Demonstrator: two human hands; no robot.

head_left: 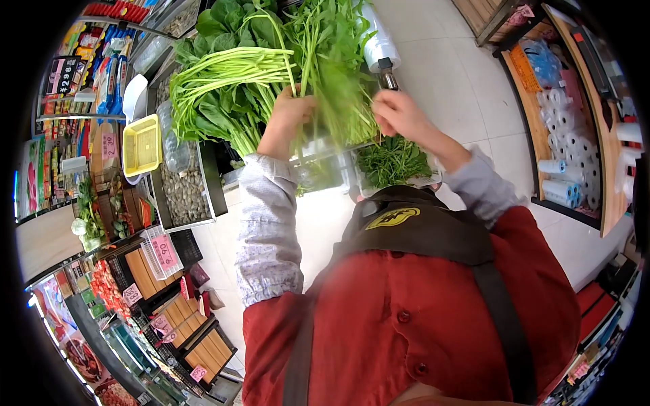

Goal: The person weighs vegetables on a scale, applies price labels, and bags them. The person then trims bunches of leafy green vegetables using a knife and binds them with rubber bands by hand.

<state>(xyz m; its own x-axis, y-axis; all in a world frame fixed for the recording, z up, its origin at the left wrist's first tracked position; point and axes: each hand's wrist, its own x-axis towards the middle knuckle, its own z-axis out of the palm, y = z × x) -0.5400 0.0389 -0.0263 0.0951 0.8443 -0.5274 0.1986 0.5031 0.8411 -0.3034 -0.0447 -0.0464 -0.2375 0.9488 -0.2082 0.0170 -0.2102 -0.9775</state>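
The left hand [288, 122] is closing around the stems of some leafy greens [315, 51], which are lying heaped just in front of the person. Gripping low on the stems, without squeezing the leaves, should be sparing them from bruising. The right hand [403, 115] is curling shut beside the blurred leaves, above the loose greens [393, 162]; I cannot tell whether it is pinching anything. Both forearms are reaching forward, the wrists turning inward.
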